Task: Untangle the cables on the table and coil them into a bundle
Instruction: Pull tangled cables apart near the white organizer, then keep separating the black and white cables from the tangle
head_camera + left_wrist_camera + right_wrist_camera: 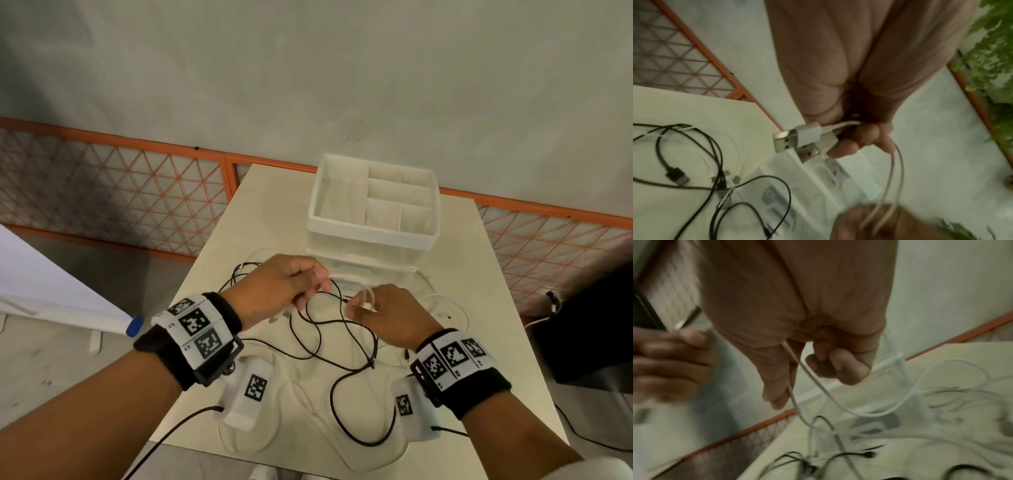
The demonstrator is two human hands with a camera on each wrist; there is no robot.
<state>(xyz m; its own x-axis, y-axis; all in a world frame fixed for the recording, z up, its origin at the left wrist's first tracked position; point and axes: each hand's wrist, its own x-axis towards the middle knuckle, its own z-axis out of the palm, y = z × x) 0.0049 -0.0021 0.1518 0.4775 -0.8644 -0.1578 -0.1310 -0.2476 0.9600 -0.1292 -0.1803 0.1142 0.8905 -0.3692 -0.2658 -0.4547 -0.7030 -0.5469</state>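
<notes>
Above the table (479, 308), both hands' grips pinch white cables (898, 164), black cables (318, 346) below.

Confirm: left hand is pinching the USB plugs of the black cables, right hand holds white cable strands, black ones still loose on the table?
Not quite. The plugs in the left hand belong to the white cables, not the black ones; the left wrist view shows their white housings. The rest stands: the right hand holds white strands, and the black cables lie loose on the table.
</notes>
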